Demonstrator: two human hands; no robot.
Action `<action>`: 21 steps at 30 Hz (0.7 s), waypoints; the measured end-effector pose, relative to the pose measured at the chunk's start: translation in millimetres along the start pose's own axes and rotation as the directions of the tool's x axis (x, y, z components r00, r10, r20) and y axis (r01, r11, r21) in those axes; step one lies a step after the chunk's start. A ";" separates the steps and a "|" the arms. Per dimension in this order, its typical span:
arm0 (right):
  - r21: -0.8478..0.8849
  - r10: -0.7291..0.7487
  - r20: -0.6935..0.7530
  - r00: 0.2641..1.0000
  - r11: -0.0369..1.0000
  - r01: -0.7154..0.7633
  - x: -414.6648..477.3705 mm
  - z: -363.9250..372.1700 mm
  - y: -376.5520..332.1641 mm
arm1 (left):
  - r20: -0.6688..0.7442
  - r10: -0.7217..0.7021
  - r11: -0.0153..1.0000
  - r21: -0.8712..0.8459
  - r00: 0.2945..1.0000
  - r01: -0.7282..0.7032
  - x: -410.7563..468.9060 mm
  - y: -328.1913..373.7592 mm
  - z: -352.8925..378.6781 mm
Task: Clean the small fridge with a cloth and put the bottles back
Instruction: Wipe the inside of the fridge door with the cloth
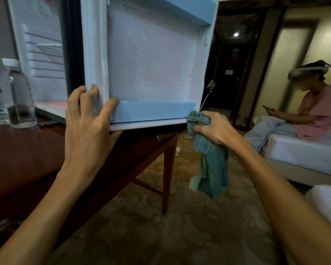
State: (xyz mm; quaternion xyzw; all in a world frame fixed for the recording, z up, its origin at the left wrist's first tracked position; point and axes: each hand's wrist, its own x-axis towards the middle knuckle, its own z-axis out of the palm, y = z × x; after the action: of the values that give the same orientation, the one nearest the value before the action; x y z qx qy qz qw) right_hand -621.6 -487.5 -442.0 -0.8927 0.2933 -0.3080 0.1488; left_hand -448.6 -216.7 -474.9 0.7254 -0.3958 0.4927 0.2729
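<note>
Our left grip (88,127) clamps the fridge door's (151,64) lower left corner, fingers over the edge and thumb beneath. At the door's lower right corner our right grip (214,127) bunches the teal cloth (212,165) tight. Left of the door, two bottles (21,96) stand on the surface (17,150).

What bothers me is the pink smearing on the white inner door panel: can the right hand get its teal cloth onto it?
Probably yes. The right hand grips the teal cloth beside the door's lower right corner; nothing blocks the pink-smeared white inner door panel, whose edge the left hand holds.
</note>
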 end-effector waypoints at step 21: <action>0.169 -0.031 0.137 0.990 0.986 0.007 9.1 -6.7 -2.9 | 0.007 -0.005 1.000 -0.001 1.000 0.005 0.7 -1.4 1.4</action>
State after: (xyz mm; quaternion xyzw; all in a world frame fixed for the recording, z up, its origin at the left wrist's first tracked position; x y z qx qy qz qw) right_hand -618.8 -491.4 -431.3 -0.8991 0.2467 -0.2700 0.2406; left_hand -446.6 -217.3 -474.8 0.7280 -0.3953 0.4892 0.2727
